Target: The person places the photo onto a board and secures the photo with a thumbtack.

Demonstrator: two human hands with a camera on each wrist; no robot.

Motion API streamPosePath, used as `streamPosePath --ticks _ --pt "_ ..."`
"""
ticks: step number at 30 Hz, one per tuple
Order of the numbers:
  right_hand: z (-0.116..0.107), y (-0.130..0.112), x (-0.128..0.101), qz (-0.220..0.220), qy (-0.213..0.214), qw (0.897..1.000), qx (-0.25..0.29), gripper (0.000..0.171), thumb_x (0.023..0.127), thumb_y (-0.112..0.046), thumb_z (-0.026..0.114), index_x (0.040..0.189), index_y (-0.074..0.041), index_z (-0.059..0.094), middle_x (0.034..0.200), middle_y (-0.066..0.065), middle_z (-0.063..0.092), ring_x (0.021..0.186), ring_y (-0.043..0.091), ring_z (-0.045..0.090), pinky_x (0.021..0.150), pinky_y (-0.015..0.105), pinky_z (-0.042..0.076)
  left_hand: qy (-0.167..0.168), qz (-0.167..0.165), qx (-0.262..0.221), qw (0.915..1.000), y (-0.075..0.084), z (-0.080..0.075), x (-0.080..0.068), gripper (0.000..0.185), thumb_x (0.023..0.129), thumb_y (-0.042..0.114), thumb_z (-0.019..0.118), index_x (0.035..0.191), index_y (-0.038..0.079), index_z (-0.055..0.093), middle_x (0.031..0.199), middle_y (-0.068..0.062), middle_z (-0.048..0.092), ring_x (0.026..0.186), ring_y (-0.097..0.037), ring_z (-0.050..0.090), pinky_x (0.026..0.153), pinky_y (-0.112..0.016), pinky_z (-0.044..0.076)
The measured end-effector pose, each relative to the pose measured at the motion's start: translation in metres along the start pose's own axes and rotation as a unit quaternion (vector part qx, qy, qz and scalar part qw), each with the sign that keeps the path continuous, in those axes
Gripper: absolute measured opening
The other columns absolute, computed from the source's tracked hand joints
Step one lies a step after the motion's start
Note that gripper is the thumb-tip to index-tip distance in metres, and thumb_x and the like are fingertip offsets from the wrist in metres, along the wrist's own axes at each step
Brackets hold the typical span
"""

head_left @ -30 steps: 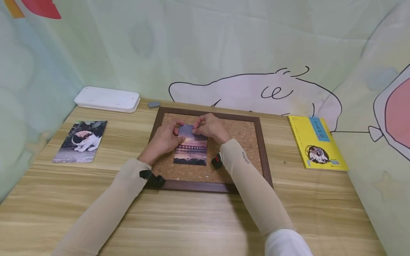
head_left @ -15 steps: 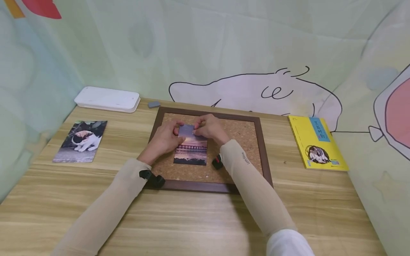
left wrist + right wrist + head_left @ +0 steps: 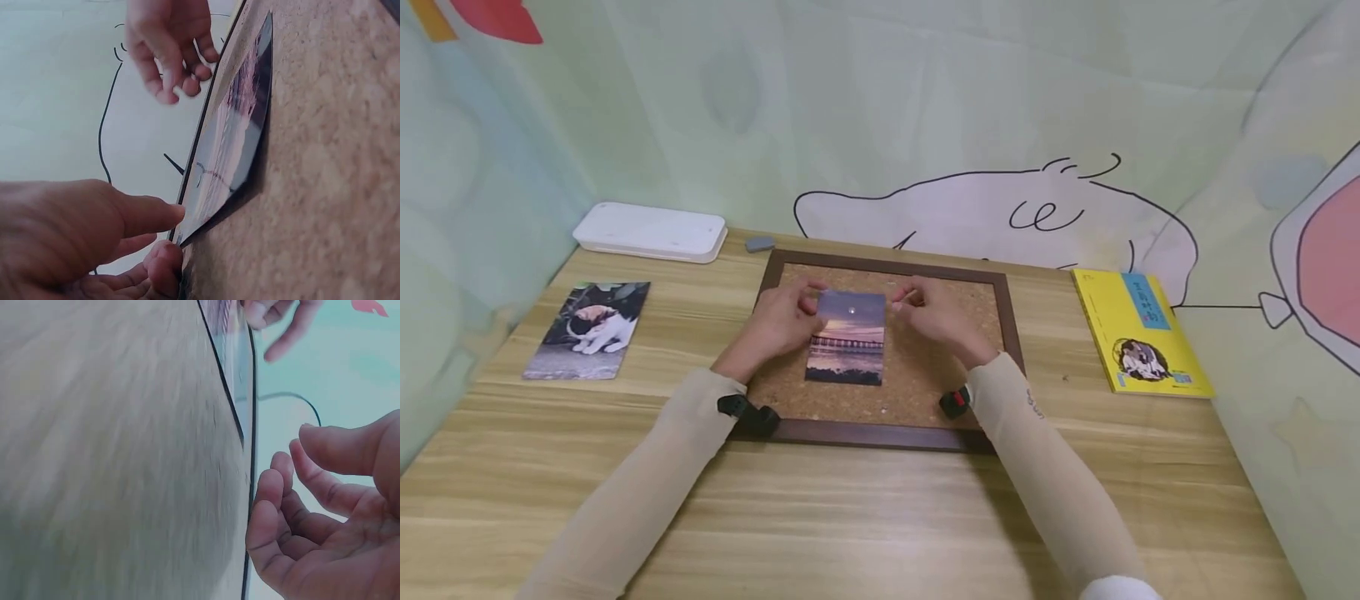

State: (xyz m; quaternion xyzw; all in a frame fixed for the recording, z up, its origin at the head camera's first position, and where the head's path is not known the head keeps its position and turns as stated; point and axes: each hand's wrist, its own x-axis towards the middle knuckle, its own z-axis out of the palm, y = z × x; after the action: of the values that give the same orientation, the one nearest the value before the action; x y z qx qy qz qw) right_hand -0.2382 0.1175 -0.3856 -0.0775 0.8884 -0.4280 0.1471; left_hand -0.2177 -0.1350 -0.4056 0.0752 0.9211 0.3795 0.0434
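On the framed corkboard [image 3: 925, 400] lies a photo of a pier at sunset [image 3: 847, 346], its corner lifting slightly off the cork in the left wrist view. A small pale pushpin [image 3: 852, 310] sits in its upper middle. My left hand [image 3: 781, 317] is at the photo's upper left corner, fingertips [image 3: 165, 250] right at the corner and thumb a little apart from it. To the right of the photo, over the cork, my right hand [image 3: 936, 315] has loosely bent fingers with nothing between them; its thumb [image 3: 334, 449] stands apart from the fingertips.
Left of the board lies a cat photo [image 3: 591, 331] on the wooden table [image 3: 850, 517]. Behind are a white case [image 3: 651, 232] and a grey eraser-like block [image 3: 760, 244]. A yellow book [image 3: 1138, 333] lies at right. Small pin-like dots, one pale dot [image 3: 883, 409], show on the cork.
My right hand has let go at the photo's top and moved right, uncovering the pushpin. My left hand has drawn back slightly to the left. The photo stays in place.
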Motion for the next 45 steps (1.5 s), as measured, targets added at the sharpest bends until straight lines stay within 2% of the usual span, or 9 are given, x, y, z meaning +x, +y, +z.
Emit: streamPosePath --ticks 5,9,16,19,27,33,36,41,45 --pt "-0.023 0.015 -0.021 0.018 0.029 0.999 -0.017 0.016 0.101 -0.024 0.061 0.111 -0.012 0.063 0.113 0.011 0.062 0.097 0.025 0.056 0.079 0.037 0.046 0.006 0.027 -0.005 0.9996 -0.001 -0.007 -0.003 0.050 0.089 0.009 0.071 0.137 0.007 0.056 0.106 -0.016 0.065 0.089 -0.027 0.064 0.076 -0.040 0.052" --pt "-0.038 0.027 -0.032 0.008 0.052 0.998 -0.023 0.016 0.099 -0.020 0.063 0.111 -0.008 0.064 0.113 0.012 0.063 0.099 0.026 0.057 0.079 0.037 0.047 0.004 0.057 0.014 0.9983 -0.008 -0.015 -0.007 0.052 0.089 0.014 0.072 0.138 0.010 0.056 0.107 -0.015 0.066 0.091 -0.028 0.067 0.078 -0.043 0.055" --pt "-0.058 0.049 -0.049 0.009 0.066 0.997 -0.040 0.019 0.100 -0.019 0.062 0.113 -0.006 0.064 0.111 0.013 0.063 0.096 0.026 0.057 0.077 0.035 0.047 0.019 0.087 0.043 0.9951 -0.022 -0.038 -0.021 0.054 0.089 0.015 0.074 0.140 0.009 0.056 0.111 -0.018 0.066 0.092 -0.029 0.068 0.075 -0.044 0.055" --pt "-0.065 0.057 -0.056 0.019 0.072 0.996 -0.043 0.020 0.100 -0.019 0.060 0.115 -0.005 0.064 0.110 0.014 0.063 0.095 0.026 0.055 0.076 0.035 0.047 0.022 0.086 0.057 0.9944 -0.028 -0.049 -0.028 0.055 0.090 0.015 0.074 0.140 0.006 0.054 0.112 -0.020 0.065 0.094 -0.033 0.068 0.072 -0.043 0.055" --pt "-0.080 0.074 -0.073 0.023 0.079 0.995 -0.051 0.023 0.102 -0.016 0.057 0.119 -0.001 0.063 0.114 0.017 0.064 0.101 0.029 0.056 0.081 0.035 0.046 0.038 0.086 0.097 0.9908 -0.045 -0.081 -0.045 0.053 0.090 0.018 0.073 0.138 0.005 0.055 0.114 -0.024 0.066 0.099 -0.039 0.067 0.079 -0.052 0.055" --pt "-0.093 0.085 -0.088 0.054 0.075 0.994 -0.052 0.025 0.104 -0.017 0.053 0.122 -0.003 0.061 0.119 0.017 0.062 0.107 0.031 0.055 0.088 0.040 0.046 0.017 0.069 0.144 0.9870 -0.060 -0.107 -0.053 0.059 0.090 0.026 0.074 0.141 0.006 0.052 0.118 -0.026 0.064 0.103 -0.041 0.065 0.080 -0.055 0.053" --pt "-0.100 0.091 -0.094 0.060 0.080 0.994 -0.051 0.025 0.103 -0.017 0.053 0.123 -0.003 0.061 0.119 0.019 0.063 0.107 0.032 0.055 0.088 0.039 0.045 0.011 0.057 0.163 0.9849 -0.071 -0.119 -0.057 0.060 0.091 0.031 0.073 0.141 0.005 0.051 0.120 -0.028 0.063 0.104 -0.043 0.064 0.080 -0.056 0.052" --pt "-0.111 0.097 -0.098 0.062 0.088 0.993 -0.051 0.026 0.104 -0.017 0.053 0.123 0.000 0.061 0.119 0.019 0.062 0.105 0.031 0.054 0.085 0.037 0.044 0.039 0.070 0.195 0.9776 -0.094 -0.136 -0.065 0.059 0.089 0.030 0.075 0.137 0.003 0.054 0.114 -0.027 0.066 0.095 -0.040 0.067 0.075 -0.053 0.051" --pt "-0.117 0.101 -0.102 0.086 0.085 0.991 -0.051 0.029 0.104 -0.021 0.053 0.126 -0.003 0.059 0.121 0.017 0.059 0.106 0.031 0.051 0.087 0.038 0.043 0.044 0.060 0.219 0.9729 -0.111 -0.147 -0.068 0.061 0.088 0.029 0.076 0.136 0.000 0.053 0.111 -0.030 0.065 0.094 -0.044 0.066 0.073 -0.055 0.051"
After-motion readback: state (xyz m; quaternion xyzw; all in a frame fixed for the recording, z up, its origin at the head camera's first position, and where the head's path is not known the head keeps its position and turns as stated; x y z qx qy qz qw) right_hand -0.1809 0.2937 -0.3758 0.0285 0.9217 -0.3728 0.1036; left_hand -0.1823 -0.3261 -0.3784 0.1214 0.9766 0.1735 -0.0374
